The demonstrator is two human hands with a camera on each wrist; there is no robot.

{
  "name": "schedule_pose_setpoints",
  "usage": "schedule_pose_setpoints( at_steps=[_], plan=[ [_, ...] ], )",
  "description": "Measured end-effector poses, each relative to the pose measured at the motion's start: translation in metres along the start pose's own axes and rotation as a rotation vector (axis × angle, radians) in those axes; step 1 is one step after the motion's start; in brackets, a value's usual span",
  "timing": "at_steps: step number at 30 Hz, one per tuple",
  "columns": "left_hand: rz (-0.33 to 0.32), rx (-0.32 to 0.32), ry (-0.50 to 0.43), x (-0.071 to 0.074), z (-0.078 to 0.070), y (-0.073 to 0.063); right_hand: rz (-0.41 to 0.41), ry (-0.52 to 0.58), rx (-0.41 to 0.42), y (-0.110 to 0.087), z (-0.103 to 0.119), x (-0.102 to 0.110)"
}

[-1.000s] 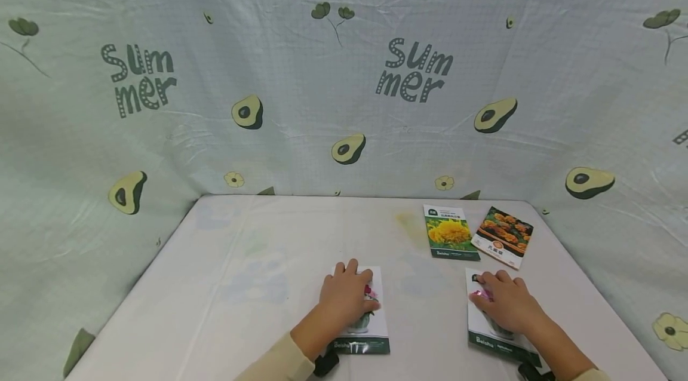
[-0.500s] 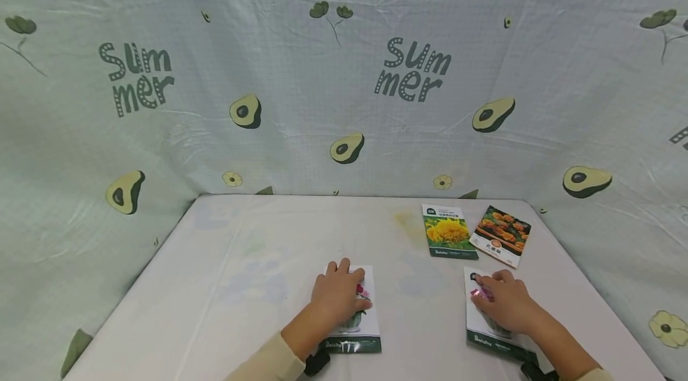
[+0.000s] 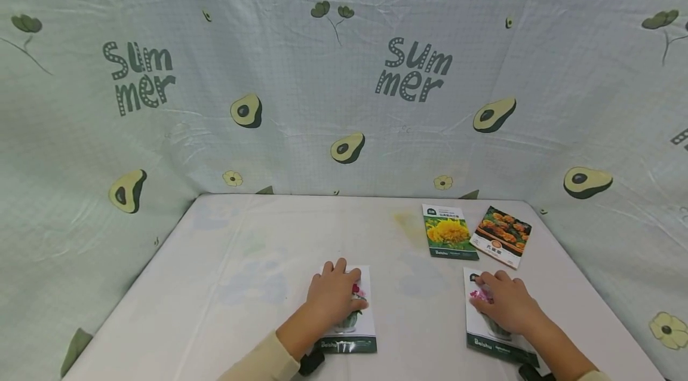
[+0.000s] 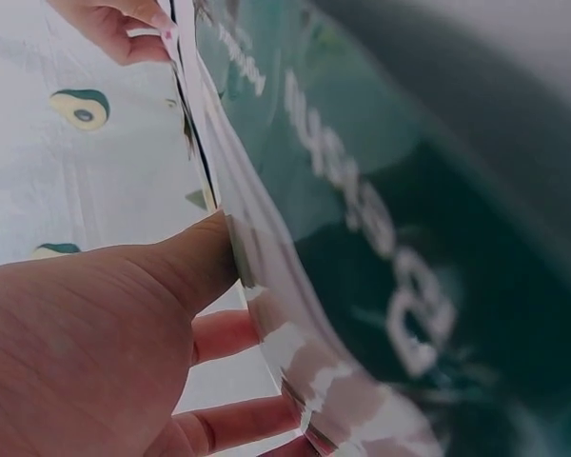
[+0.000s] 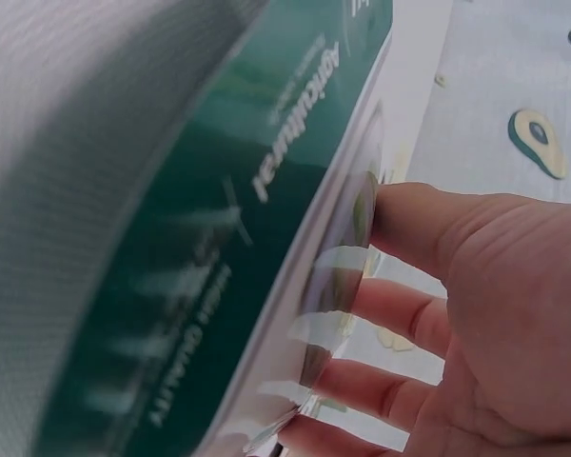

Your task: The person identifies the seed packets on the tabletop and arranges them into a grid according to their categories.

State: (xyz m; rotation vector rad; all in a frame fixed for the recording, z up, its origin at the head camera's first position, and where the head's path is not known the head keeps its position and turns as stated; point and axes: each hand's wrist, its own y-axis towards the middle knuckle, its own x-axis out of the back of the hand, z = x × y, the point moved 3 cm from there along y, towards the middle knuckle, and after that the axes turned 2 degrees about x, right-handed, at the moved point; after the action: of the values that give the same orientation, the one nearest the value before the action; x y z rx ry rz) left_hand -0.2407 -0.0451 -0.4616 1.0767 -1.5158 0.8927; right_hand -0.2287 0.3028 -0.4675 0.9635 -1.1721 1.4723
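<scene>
In the head view my left hand (image 3: 333,296) rests on a white and green seed packet (image 3: 364,322) printed with pink flowers in a pot. Its fingertips and thumb touch the packet's face, as the left wrist view also shows, with the green band (image 4: 362,190) close to the camera. Farther right, my right hand (image 3: 507,304) lies on a similar seed packet (image 3: 477,326), which is slightly turned. In the right wrist view the fingertips press on that packet's glossy front, above its green band (image 5: 200,248). My hands cover part of both flower pictures.
At the table's back right lie a seed packet with a yellow flower (image 3: 449,232) and one with orange flowers (image 3: 502,236), their edges close together. The white-covered table (image 3: 252,249) meets a curtain (image 3: 301,70) printed with avocados behind.
My left hand and the packet under it have slid a little to the left. The right hand and its packet stay nearly where they were.
</scene>
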Motion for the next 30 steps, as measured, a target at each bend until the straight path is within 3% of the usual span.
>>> schedule_pose_setpoints(
  at_steps=[30],
  plan=[
    [-0.008,-0.010,-0.002,0.007,0.025,-0.012,0.000,-0.006,-0.005,-0.003,0.004,0.001]
  ],
)
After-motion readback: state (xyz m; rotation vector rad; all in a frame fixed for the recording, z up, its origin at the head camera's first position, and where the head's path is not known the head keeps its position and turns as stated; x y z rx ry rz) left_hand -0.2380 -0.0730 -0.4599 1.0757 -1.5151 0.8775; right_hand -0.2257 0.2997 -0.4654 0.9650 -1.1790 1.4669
